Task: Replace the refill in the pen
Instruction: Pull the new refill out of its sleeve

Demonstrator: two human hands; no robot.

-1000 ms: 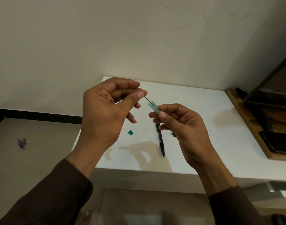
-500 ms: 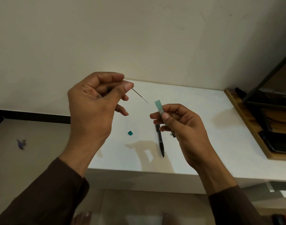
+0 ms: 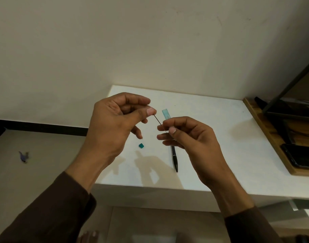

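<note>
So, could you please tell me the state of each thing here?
Left hand: pinching the thin refill.
Right hand: holding the teal case, touching the refill.
Teal cap: off, lying on the table.
Black pen: lying on the table.

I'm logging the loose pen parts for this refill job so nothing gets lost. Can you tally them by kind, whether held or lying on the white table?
Thin dark refill, held between both hands: 1
Pale teal refill case, in the right hand: 1
Black pen, lying on the table: 1
Small teal cap, lying on the table: 1
Total: 4
</note>
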